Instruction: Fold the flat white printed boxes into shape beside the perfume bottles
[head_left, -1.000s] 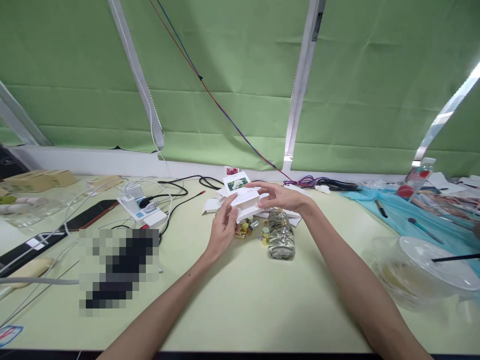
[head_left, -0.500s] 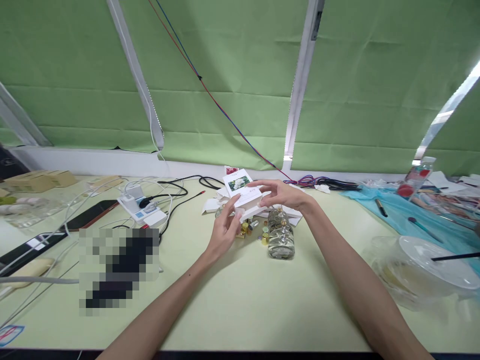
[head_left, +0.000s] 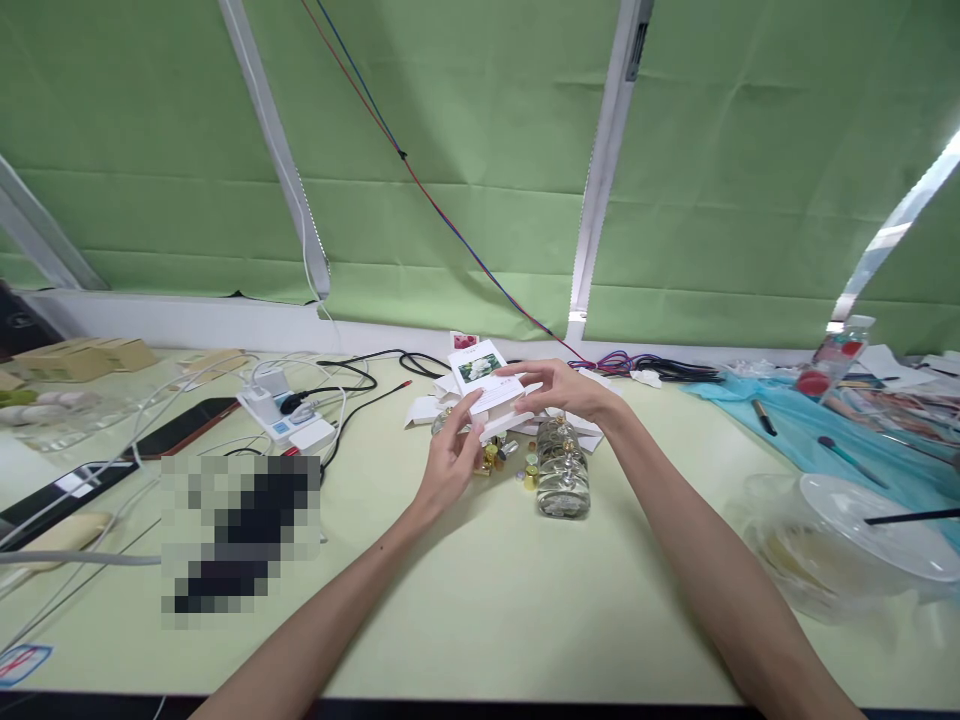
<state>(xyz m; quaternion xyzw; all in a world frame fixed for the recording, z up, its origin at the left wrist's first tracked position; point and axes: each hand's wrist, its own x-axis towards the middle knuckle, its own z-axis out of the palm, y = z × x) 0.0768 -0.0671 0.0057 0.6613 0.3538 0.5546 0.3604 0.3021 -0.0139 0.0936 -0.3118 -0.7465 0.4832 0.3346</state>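
A small white box [head_left: 491, 400] with a flower picture on its raised lid is held between both hands above the pale green table [head_left: 480, 600]. My left hand [head_left: 450, 462] grips its left end with thumb and fingers. My right hand [head_left: 559, 388] curls over its right end. Just below lie several small gold caps [head_left: 529, 476] and a clear glass bottle [head_left: 561, 468] on its side. More white cartons [head_left: 424, 410] lie behind the box.
A white power strip [head_left: 281, 418] with cables and a dark phone [head_left: 184, 428] lie at the left. Clear plastic containers [head_left: 840, 535] sit at the right, with a blue cloth [head_left: 847, 445] and a plastic bottle [head_left: 836, 352] beyond. Green blinds back the table.
The box has been lowered and tilted slightly; my left fingers have shifted along its left end. The arms stay almost where they were.
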